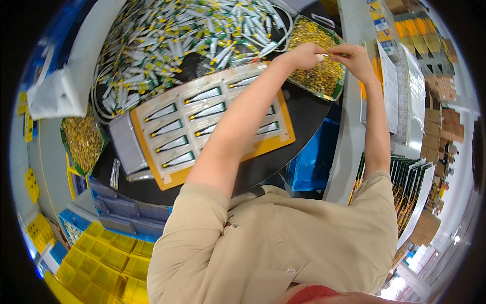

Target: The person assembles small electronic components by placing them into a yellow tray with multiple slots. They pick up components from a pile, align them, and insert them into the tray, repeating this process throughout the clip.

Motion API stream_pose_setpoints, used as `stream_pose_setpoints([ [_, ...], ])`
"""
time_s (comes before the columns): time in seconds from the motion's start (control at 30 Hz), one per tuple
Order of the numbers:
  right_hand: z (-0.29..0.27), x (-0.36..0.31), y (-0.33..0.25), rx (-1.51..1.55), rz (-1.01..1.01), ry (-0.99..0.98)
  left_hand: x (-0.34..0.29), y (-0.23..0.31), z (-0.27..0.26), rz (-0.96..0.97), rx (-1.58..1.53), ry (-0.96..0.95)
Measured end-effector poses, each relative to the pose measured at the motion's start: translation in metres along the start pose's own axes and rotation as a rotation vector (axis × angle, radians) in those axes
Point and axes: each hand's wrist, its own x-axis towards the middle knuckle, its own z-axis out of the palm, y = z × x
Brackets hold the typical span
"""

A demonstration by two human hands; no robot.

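My left hand (305, 56) and my right hand (356, 62) meet at the upper right, both with fingers pinched together. Between the fingertips is something small with a whitish part and a reddish part, too small to name. Below them stands a green-edged tray (331, 96) heaped with tiny gold and yellow pieces (311, 36). My left forearm crosses over a clear blister tray (177, 110) on an orange board (145, 148). Small silver tubes (207, 110) with green ends and yellow caps lie in its pockets. My forearm hides some pockets.
A large heap of similar tubes (174, 48) covers the back of the black round table (316, 109). Another tray of gold pieces (83, 142) is at the left, near a plastic bag (61, 93). Yellow bins (96, 263) stand lower left; a blue crate (311, 162) sits below the table edge.
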Motion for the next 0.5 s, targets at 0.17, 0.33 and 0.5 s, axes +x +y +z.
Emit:
stream_pose_setpoints([
  [0.17, 0.01, 0.008, -0.017, 0.185, 0.013, 0.044, -0.023, -0.005, -0.007, -0.022, -0.156, 0.055],
  [0.33, 0.037, 0.022, -0.059, 0.336, 0.103, 0.05, -0.074, 0.004, -0.047, -0.098, -0.27, 0.06],
  [0.5, 0.098, 0.033, -0.136, 0.556, -0.067, -0.005, -0.181, 0.017, -0.102, -0.192, 0.176, 0.081],
])
